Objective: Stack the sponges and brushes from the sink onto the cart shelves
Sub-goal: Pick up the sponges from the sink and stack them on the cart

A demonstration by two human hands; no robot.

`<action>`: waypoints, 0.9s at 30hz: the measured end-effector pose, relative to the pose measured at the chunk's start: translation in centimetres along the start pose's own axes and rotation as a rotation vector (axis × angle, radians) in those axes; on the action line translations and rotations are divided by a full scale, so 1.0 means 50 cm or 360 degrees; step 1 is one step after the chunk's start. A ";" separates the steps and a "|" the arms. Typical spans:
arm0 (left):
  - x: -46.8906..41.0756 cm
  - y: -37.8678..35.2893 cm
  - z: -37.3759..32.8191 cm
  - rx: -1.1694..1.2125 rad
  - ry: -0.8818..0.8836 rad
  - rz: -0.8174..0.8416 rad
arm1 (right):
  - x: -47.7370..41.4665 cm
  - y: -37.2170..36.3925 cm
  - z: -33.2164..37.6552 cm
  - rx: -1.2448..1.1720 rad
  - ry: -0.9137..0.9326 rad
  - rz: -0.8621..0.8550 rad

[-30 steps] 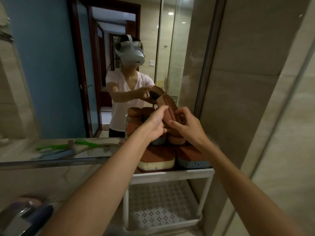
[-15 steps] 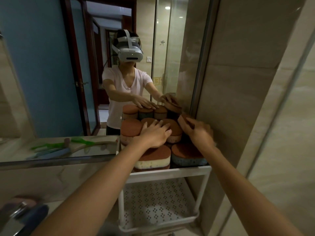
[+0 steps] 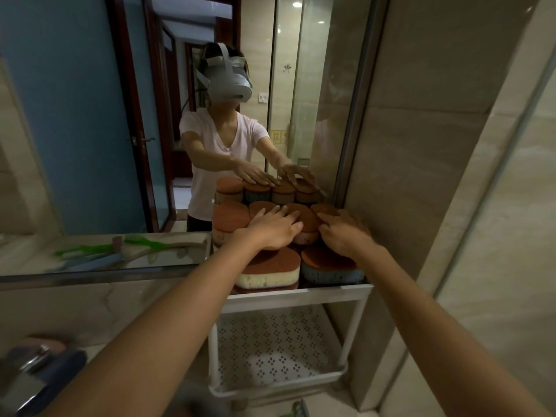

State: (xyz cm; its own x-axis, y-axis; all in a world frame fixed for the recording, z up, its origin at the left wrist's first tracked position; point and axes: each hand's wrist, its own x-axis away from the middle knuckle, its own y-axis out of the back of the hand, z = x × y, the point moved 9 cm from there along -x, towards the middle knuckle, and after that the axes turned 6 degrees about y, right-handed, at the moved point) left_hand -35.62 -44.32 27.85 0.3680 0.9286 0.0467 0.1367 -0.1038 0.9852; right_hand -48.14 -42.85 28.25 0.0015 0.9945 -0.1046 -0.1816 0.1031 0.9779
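left hand point(image 3: 275, 231) flat, fingers spread, holding nothing, pressing rust-topped oval sponges point(image 3: 270, 266) level | right hand point(image 3: 343, 236) likewise, steadying stack | packed on white metal cart's top shelf point(image 3: 301, 291) against mirror

This is a home bathroom. A large wall mirror point(image 3: 120, 130) rises beyond the fingertips, beige marble tiles point(image 3: 421, 145) stand right of the fingers, and a chrome tap point(image 3: 33, 361) sits far below-left of them.
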 end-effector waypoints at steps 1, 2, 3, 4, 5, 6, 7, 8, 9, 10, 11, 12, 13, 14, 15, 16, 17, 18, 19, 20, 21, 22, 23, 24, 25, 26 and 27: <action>-0.001 0.005 -0.002 0.0084 -0.0010 0.0012 | 0.002 0.000 0.000 0.0010 0.0002 0.0002; 0.002 0.015 -0.004 0.0199 -0.0024 0.0000 | 0.006 0.008 0.005 0.0015 0.0033 -0.0062; 0.008 0.028 -0.005 0.0322 -0.0042 -0.0052 | 0.016 0.025 0.020 0.0001 0.0094 -0.0196; 0.017 0.045 -0.002 0.0433 -0.0057 -0.0144 | 0.027 0.044 0.041 -0.0044 0.0163 -0.0361; 0.029 0.062 0.007 0.0528 -0.0052 -0.0259 | 0.042 0.063 0.068 -0.0105 0.0224 -0.0517; 0.041 0.079 0.020 0.0617 -0.0026 -0.0370 | 0.056 0.077 0.094 -0.0167 0.0272 -0.0641; 0.058 0.093 0.043 0.0706 0.0032 -0.0466 | 0.074 0.085 0.131 -0.0224 0.0339 -0.0740; 0.076 0.104 0.071 0.0798 0.0103 -0.0541 | 0.092 0.088 0.172 -0.0285 0.0425 -0.0815; 0.096 0.111 0.107 0.0876 0.0184 -0.0620 | 0.111 0.085 0.219 -0.0355 0.0527 -0.0865; 0.119 0.115 0.145 0.0920 0.0266 -0.0693 | 0.128 0.077 0.266 -0.0436 0.0631 -0.0907; 0.142 0.117 0.181 0.0957 0.0334 -0.0758 | 0.144 0.069 0.308 -0.0512 0.0720 -0.0941; 0.172 0.113 0.228 0.0994 0.0417 -0.0813 | 0.155 0.047 0.354 -0.0603 0.0786 -0.0934; 0.204 0.105 0.276 0.1028 0.0508 -0.0875 | 0.164 0.022 0.397 -0.0688 0.0829 -0.0900; 0.239 0.092 0.331 0.1058 0.0609 -0.0927 | 0.174 -0.009 0.442 -0.0768 0.0867 -0.0854; 0.272 0.069 0.386 0.1091 0.0704 -0.0945 | 0.183 -0.044 0.486 -0.0838 0.0901 -0.0800; 0.298 0.041 0.434 0.1151 0.0780 -0.0933 | 0.192 -0.078 0.522 -0.0896 0.0934 -0.0743; 0.329 0.006 0.490 0.1206 0.0867 -0.0913 | 0.200 -0.120 0.564 -0.0948 0.0966 -0.0656; 0.360 -0.031 0.546 0.1237 0.0976 -0.0877 | 0.204 -0.167 0.602 -0.0990 0.0990 -0.0546; 0.394 -0.067 0.602 0.1250 0.1093 -0.0856 | 0.205 -0.219 0.641 -0.1000 0.1001 -0.0396; 0.429 -0.103 0.655 0.1264 0.1218 -0.0823 | 0.204 -0.279 0.676 -0.0989 0.0993 -0.0209; 0.457 -0.138 0.702 0.1272 0.1319 -0.0786 | 0.201 -0.337 0.702 -0.0956 0.0970 -0.0017; 0.488 -0.168 0.749 0.1260 0.1416 -0.0736 | 0.198 -0.398 0.729 -0.0911 0.0933 0.0162; 0.514 -0.194 0.794 0.1236 0.1495 -0.0701 | 0.194 -0.451 0.749 -0.0853 0.0891 0.0302; 0.536 -0.213 0.839 0.1233 0.1560 -0.0690 | 0.189 -0.497 0.769 -0.0781 0.0853 0.0414; 0.554 -0.231 0.882 0.1268 0.1605 -0.0707 | 0.183 -0.533 0.786 -0.0705 0.0830 0.0497; 0.567 -0.247 0.918 0.1279 0.1655 -0.0702 | 0.176 -0.559 0.797 -0.0637 0.0815 0.0555; 0.574 -0.262 0.955 0.1232 0.1679 -0.0669 | 0.164 -0.583 0.814 -0.0591 0.0804 0.0590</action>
State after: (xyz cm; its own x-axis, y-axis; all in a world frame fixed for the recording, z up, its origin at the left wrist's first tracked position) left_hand 17.08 -33.35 8.42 -0.6475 0.7309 0.2157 0.6642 0.4025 0.6299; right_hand -2.83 -37.00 6.24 -0.5629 0.8241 0.0635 -0.4037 -0.3411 0.8489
